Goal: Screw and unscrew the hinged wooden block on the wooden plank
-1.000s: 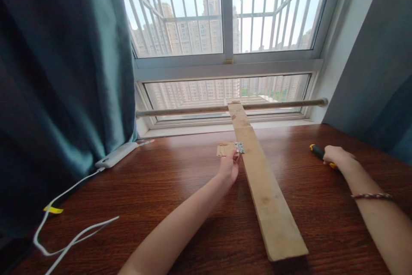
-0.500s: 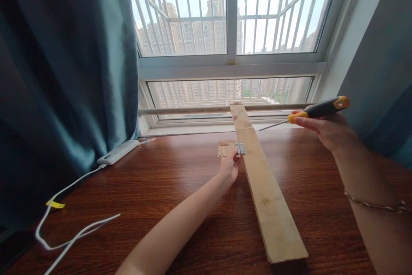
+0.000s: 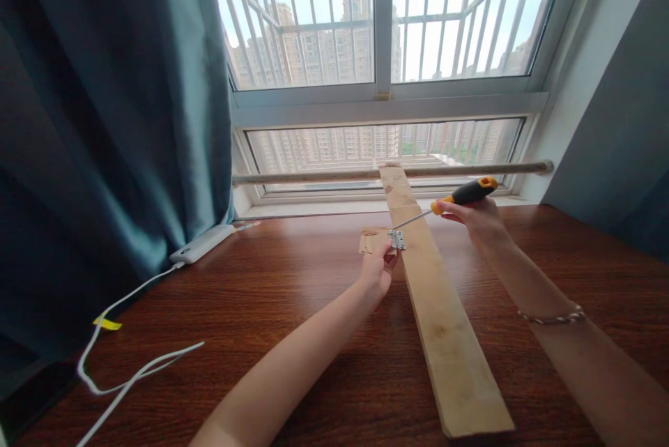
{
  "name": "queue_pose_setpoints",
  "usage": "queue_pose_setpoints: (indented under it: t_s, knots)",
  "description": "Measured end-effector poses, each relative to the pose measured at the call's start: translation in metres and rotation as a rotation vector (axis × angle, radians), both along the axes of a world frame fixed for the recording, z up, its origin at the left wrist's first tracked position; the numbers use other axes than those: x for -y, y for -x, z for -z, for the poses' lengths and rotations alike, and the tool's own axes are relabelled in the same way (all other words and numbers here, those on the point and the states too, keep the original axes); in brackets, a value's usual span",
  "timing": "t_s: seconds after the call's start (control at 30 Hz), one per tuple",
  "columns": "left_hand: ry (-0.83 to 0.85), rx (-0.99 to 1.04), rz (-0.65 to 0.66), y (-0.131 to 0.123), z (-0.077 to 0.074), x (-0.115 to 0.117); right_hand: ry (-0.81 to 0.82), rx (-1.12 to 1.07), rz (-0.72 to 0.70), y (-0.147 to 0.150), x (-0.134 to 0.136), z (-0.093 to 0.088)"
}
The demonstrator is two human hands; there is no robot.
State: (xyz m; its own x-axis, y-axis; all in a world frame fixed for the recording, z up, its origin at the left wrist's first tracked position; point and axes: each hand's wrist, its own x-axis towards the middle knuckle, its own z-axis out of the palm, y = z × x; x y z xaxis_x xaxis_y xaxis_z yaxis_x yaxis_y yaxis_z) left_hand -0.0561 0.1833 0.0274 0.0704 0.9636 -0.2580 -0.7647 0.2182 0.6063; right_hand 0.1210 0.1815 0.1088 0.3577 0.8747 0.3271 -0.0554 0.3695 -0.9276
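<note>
A long pale wooden plank [image 3: 439, 307] lies on the dark wooden table [image 3: 272, 307], its far end propped on a rod by the window. A small metal hinge [image 3: 397, 240] joins the plank's left edge to a small wooden block [image 3: 370, 239]. My left hand [image 3: 377, 270] is closed against the block and hinge, holding them in place. My right hand [image 3: 473, 215] is closed round the black and yellow handle of a screwdriver [image 3: 449, 200]. The screwdriver's tip rests at the hinge.
A wooden rod [image 3: 324, 175] runs along the window sill. A white power bank [image 3: 203, 243] with white cables [image 3: 125, 363] lies at the table's left. Dark teal curtains [image 3: 104, 126] hang on the left and at the right [image 3: 627, 119].
My right hand took the screwdriver up from the table, raised it, then brought its tip down to the hinge. My left hand stayed at the block.
</note>
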Motion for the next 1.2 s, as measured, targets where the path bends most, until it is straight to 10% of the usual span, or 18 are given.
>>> queue_pose_setpoints:
  t_s: [0.8, 1.2]
  knots:
    - [-0.009, 0.009, -0.009, 0.0, -0.002, 0.001, -0.049, 0.123, 0.027, 0.004, 0.009, -0.001]
    - [-0.01, -0.002, 0.006, 0.0, -0.001, 0.001, 0.066, 0.049, -0.373, 0.005, 0.035, -0.023]
